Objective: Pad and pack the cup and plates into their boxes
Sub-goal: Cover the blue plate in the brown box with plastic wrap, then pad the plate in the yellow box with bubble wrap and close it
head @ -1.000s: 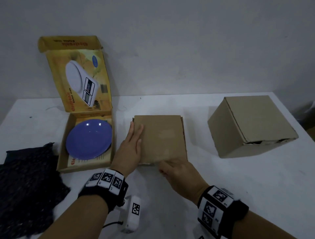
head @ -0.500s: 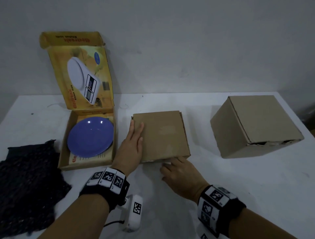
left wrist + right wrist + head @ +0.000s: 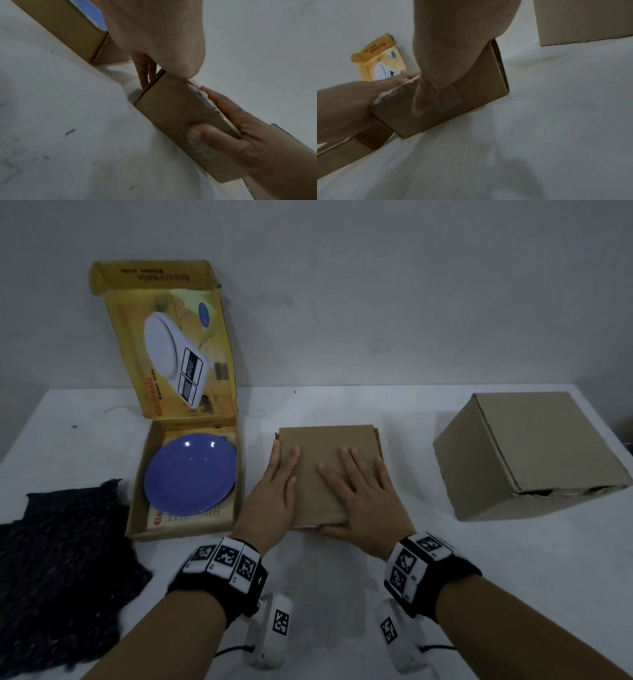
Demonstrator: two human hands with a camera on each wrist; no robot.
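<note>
A flat brown cardboard box [image 3: 330, 443] lies shut at the table's middle. My left hand [image 3: 279, 484] rests on its left part with straight fingers, and the outer fingers [image 3: 144, 75] reach down the left wall. My right hand [image 3: 363, 491] lies flat on the lid, its thumb [image 3: 195, 134] pressed against the front wall [image 3: 453, 116]. A blue plate [image 3: 190, 474] sits uncovered in the open yellow kitchen-scale box [image 3: 137, 518] to the left. No cup shows in any view.
A dark knitted cloth [image 3: 61, 559] lies at the near left edge. A larger shut brown carton [image 3: 527, 453] stands at the right. The yellow box's lid [image 3: 171, 344] leans upright against the back wall. White table [image 3: 513, 577] is bare in front.
My right hand has come up from the box's front edge and now lies flat on the lid. The left hand has stayed on the box's left side.
</note>
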